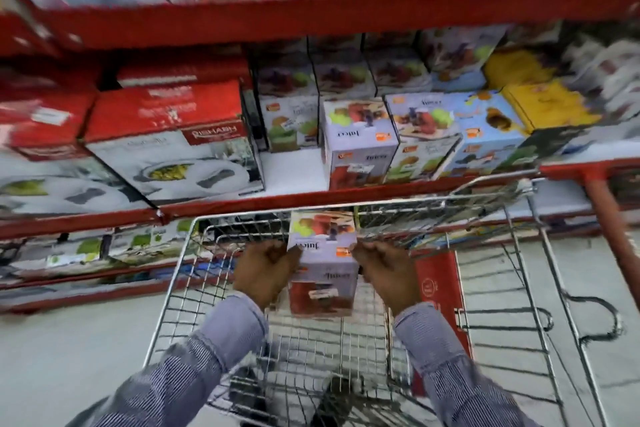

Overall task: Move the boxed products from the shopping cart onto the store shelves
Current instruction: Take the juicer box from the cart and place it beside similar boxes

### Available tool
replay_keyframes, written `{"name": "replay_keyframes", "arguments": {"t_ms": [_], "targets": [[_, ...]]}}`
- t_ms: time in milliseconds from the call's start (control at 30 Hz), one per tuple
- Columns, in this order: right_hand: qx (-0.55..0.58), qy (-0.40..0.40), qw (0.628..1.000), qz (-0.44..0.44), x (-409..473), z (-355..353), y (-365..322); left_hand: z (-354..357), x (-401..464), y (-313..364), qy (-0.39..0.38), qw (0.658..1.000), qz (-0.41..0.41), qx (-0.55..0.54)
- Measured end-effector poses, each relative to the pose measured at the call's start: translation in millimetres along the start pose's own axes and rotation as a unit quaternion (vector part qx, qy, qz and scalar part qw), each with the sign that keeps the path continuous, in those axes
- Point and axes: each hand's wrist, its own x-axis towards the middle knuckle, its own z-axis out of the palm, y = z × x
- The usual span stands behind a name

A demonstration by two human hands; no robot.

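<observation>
Shelves (311,196) lie ahead of and above both hands; an upright box (323,263) is gripped between left hand (265,269) and right hand (384,270), over the cart (530,253).

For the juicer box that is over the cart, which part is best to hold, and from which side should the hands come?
Hold the juicer box by its two flat opposite side faces, one palm from each side. The box is tall, upright and smooth, with no handle, so pressing both sides keeps it level. The left hand and right hand already grip it this way above the cart.
</observation>
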Motion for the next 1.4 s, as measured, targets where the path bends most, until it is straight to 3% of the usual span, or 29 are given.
{"name": "replay_keyframes", "arguments": {"t_ms": [167,300,567,800,1133,1400], "targets": [[0.009,0.002,1.000,-0.025,-0.9,2.7,-64.7,-50.0,-18.2,36.8,0.089,0.993,0.069,-0.041],[0.001,-0.001,0.996,-0.084,3.9,3.8,-107.1,-79.5,-21.1,61.3,0.139,0.982,0.128,-0.013],[-0.049,0.003,0.989,-0.137,28.2,6.3,-153.5,-98.9,4.4,87.4,0.145,0.968,0.203,0.017],[-0.108,0.006,0.983,-0.147,50.4,13.3,-157.9,-78.1,23.3,86.1,0.148,0.966,0.212,-0.012],[-0.122,0.024,0.986,-0.112,78.1,25.0,-140.1,-45.9,49.2,73.7,0.127,0.978,0.146,-0.084],[-0.054,0.080,0.989,-0.114,80.2,40.7,-128.2,-42.9,59.1,75.6,0.157,0.973,0.156,-0.064]]}}
